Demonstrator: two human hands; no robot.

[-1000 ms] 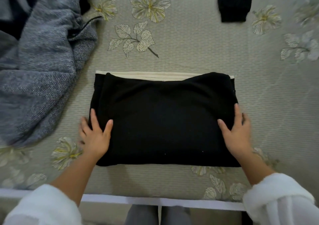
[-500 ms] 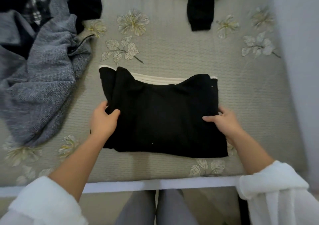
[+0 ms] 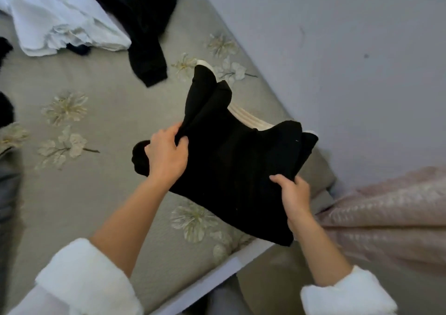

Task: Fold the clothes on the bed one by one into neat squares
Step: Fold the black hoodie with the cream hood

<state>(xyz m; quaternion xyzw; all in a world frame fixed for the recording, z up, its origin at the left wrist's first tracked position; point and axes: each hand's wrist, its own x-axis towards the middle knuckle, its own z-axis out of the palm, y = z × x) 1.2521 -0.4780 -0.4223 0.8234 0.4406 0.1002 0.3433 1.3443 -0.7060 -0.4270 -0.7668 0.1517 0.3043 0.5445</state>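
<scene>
Head view: our left hand (image 3: 166,155) and right hand (image 3: 293,194) grip the folded black garment (image 3: 236,165) between curled fingers, above the bed (image 3: 96,194). Folding seems done; next, lay it flat, folds intact.

No text, label, brand, number or sign can be read anywhere. The folded black garment (image 3: 231,170) shows plain cloth, and the bedspread (image 3: 101,201) carries only a printed flower pattern.
</scene>
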